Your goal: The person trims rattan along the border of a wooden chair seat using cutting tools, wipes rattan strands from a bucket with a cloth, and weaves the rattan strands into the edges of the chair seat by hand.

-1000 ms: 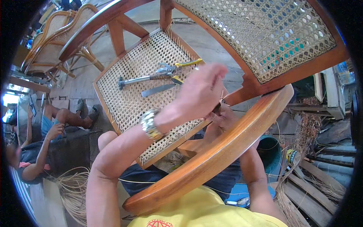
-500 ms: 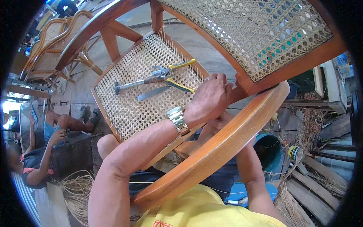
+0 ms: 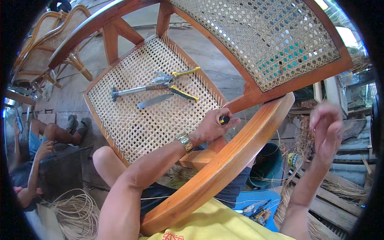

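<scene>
As edge work on the seat [image 3: 128,120] calls for steadiness at four o'clock, left hand [image 3: 212,125] clasps a handle [image 3: 224,119]; right hand [image 3: 327,130] half-open, hold unclear.

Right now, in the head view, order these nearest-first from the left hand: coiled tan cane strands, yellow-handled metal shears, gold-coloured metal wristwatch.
1. Wristwatch, on the wrist behind the left hand.
2. Shears, on the woven seat.
3. Cane coil, at lower left.
</scene>
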`<state>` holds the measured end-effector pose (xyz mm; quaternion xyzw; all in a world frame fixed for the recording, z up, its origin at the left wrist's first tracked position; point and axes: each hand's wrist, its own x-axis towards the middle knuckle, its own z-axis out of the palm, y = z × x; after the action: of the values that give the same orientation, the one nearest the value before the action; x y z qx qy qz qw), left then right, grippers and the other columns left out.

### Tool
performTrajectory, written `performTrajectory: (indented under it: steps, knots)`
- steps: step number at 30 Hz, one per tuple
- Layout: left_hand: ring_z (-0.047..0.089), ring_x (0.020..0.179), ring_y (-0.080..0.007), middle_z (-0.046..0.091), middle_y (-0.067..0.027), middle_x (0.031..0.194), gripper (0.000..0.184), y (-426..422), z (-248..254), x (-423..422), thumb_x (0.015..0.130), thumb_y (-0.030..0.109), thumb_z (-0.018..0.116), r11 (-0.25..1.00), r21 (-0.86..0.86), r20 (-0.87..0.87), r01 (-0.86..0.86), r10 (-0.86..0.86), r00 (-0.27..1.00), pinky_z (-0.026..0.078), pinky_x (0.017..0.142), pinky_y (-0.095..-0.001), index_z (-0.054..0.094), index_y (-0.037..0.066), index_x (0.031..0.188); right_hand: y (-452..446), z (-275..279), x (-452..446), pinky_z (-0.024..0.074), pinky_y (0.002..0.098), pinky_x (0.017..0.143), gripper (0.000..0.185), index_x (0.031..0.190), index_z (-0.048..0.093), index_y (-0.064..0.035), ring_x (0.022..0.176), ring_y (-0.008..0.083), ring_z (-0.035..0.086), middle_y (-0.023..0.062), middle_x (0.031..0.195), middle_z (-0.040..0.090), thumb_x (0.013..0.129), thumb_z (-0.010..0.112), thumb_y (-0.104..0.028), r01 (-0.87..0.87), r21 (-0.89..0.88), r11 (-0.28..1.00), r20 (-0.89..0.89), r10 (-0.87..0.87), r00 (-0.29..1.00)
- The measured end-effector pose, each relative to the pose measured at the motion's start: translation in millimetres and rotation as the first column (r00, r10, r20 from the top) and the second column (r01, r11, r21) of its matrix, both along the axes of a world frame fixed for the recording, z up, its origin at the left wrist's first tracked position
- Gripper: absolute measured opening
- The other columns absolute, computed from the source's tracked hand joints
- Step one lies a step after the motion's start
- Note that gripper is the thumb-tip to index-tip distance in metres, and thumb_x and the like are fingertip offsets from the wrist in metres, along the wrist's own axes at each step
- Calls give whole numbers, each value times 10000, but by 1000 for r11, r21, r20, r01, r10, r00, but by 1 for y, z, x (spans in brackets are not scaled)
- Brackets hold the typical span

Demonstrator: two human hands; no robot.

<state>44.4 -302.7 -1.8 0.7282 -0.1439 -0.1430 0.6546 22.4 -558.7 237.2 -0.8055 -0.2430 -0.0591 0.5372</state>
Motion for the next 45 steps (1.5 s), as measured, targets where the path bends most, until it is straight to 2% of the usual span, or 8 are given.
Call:
performTrajectory:
  steps: [12, 15, 27, 29, 35, 41, 43, 45]
  knots:
    - [634, 1112, -234, 664, -143, 1164, 383, -1, -46, -9, 931, 226, 677, 877, -479, 24, -42, 60, 998, 496, 973, -338, 589, 55, 1262, 195, -86, 90, 398, 489, 1073, 627, 1447, 450, -67, 1229, 383, 496, 221, 1316, 491, 1036, 419, -538, -533, -806, 257, -116, 815, 568]
    - [648, 1105, -328, 675, -180, 1173, 437, 28, 1, -1, 894, 174, 691, 986, -53, 123, 159, -152, 981, 503, 969, -409, 582, 67, 1304, 208, -60, 99, 412, 481, 1048, 642, 1452, 449, -64, 1214, 369, 503, 205, 1333, 485, 1031, 418, -548, -364, -845, 391, 114, 798, 591]
    - [651, 1110, -266, 665, -163, 1244, 508, -63, -149, 15, 896, 230, 736, 672, -740, 85, -23, 128, 988, 505, 940, -396, 578, 45, 1342, 224, -125, 87, 360, 495, 1096, 561, 1346, 561, -56, 1271, 381, 489, 197, 1334, 558, 951, 609, -450, -557, -767, 318, -162, 744, 648]
    - [626, 1157, -243, 647, -152, 1277, 612, 26, -35, 2, 846, 296, 812, 915, -386, 86, 122, -96, 992, 490, 980, -389, 572, 22, 1337, 222, -87, 96, 440, 462, 1033, 494, 1258, 620, -36, 1148, 372, 584, 196, 1210, 634, 978, 583, -441, -688, -710, 150, -648, 245, 721]
    - [669, 1042, -225, 707, -139, 1129, 490, 115, -40, -8, 862, 287, 808, 997, -80, 244, 19, 1, 970, 531, 902, -353, 665, -7, 1227, 106, 35, 7, 517, 344, 842, 348, 1086, 652, 26, 1043, 198, 649, 126, 1112, 673, 1018, 569, -305, -189, -315, 930, -383, 58, 922]
    - [702, 832, -243, 736, -127, 892, 185, 114, -51, -19, 910, 162, 689, 955, 219, 154, -202, 170, 973, 536, 743, -371, 743, 15, 1008, 19, -127, -83, 519, 344, 939, 429, 1337, 551, 18, 1109, 203, 641, 139, 1239, 640, 1012, 573, -262, 106, -458, 883, -520, -363, 773]
    - [684, 796, -265, 716, -149, 884, 152, 100, -55, -16, 878, 164, 696, 948, 284, 288, -142, 57, 956, 533, 730, -378, 752, 42, 949, 21, -191, -58, 501, 325, 960, 571, 1483, 426, -11, 1102, 175, 622, 96, 1297, 609, 996, 631, -227, 576, 373, 727, -904, 144, 404]
    - [672, 787, -286, 700, -129, 860, 146, 90, -52, -18, 868, 188, 701, 914, 363, 331, -182, 56, 942, 531, 724, -397, 758, 76, 943, 42, -221, -32, 472, 298, 970, 607, 1502, 430, -53, 1095, 146, 592, 61, 1332, 582, 993, 655, -296, 136, 35, 990, -652, -81, 754]
